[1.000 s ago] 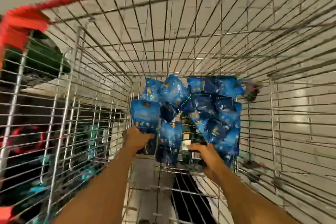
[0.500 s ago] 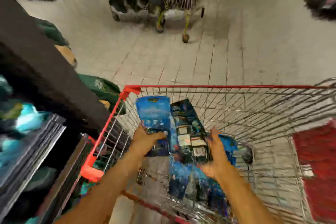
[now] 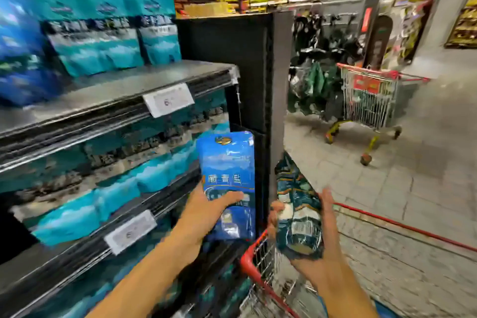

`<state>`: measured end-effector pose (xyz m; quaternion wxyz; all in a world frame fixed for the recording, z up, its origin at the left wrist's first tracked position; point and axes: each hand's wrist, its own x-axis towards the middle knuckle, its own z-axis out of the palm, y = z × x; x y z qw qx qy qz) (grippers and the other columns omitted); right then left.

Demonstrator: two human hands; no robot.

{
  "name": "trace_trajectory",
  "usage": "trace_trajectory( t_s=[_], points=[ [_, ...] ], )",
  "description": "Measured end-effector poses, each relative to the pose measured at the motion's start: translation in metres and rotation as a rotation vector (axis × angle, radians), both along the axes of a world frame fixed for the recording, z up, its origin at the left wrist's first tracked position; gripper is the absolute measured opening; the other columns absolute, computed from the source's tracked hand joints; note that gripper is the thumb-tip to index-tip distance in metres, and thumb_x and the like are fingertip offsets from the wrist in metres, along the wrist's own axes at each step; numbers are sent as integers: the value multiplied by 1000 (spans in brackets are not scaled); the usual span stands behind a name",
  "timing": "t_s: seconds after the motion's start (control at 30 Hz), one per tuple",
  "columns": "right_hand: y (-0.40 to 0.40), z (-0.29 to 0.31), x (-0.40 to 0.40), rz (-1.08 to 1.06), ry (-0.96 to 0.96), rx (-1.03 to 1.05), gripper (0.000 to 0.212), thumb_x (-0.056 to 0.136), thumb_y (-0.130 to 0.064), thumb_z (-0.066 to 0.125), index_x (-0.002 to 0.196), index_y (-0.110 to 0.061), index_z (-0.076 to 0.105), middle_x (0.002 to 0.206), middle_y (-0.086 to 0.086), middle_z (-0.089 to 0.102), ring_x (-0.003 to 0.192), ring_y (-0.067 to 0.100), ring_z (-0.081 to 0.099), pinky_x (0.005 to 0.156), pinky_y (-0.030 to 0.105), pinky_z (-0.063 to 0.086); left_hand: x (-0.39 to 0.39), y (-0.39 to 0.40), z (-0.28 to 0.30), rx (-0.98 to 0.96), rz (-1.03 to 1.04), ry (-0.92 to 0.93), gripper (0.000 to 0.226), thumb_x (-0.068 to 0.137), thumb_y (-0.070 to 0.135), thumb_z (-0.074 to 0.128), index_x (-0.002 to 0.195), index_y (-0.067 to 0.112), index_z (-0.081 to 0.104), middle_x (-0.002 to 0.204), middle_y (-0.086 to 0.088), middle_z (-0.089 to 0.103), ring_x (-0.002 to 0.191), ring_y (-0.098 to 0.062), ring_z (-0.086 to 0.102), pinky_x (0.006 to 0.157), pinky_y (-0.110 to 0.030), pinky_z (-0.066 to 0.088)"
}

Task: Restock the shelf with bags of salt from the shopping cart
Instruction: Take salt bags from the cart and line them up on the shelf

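Judging from the head view, both salt bags look soft, dense and slick-skinned, best gripped low around the body. Left hand (image 3: 206, 210) holds the blue bag (image 3: 227, 181) upright beside the shelf (image 3: 116, 93), thumb across its face. Right hand (image 3: 320, 248) curls its fingers (image 3: 326, 204) around the dark bag (image 3: 296, 217) above the shopping cart (image 3: 251, 253).

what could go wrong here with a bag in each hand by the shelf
1. The right hand holds the dark bag from below with fingers only partly round it; it might slip back into the cart.
2. The left hand grips the blue bag low, so its top may flop or catch a shelf edge.
3. The shelves look well filled, so pushing a bag in could knock others out.
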<state>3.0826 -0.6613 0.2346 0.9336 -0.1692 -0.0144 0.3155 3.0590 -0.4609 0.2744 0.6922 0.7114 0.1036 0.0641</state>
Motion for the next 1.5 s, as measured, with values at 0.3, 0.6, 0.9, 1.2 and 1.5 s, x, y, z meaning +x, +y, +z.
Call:
trace_trajectory(
  t_s=[0.3,0.6,0.9,1.2,1.5],
  points=[
    [140,114,-43,225,-286,-13,33,75,-44,67,81,-13,73,72,3,63,54,19,59,48,33,55,-115,107,100,69,230,-142,17,83,18,72,98,11,75,94,-4,77,77,-17,72,69,-28,55],
    [239,204,-80,135,-718,-201,48,79,-35,56,108,2,65,80,7,71,65,20,66,66,33,56,-218,164,183,206,597,-479,36,73,30,78,105,16,73,103,1,76,97,-19,72,85,-34,56],
    [410,268,-104,105,-848,-180,32,85,5,67,116,2,61,100,15,69,78,23,68,76,38,60,-259,320,230,202,939,-464,16,76,10,79,91,9,72,87,-2,76,79,-17,69,87,-38,55],
    [472,262,-77,96,-1214,-409,23,75,-4,82,91,-12,69,83,-1,77,80,17,72,70,26,58,-266,375,218,665,806,-65,47,74,27,84,104,-4,64,77,-1,67,59,-13,55,61,-33,49],
    [481,262,-69,41,-1247,-375,27,71,0,84,90,-12,69,81,-1,77,75,13,75,62,19,57,-264,373,234,1203,897,323,66,58,63,81,67,11,41,55,-7,60,39,-21,64,51,-35,55]
  ],
)
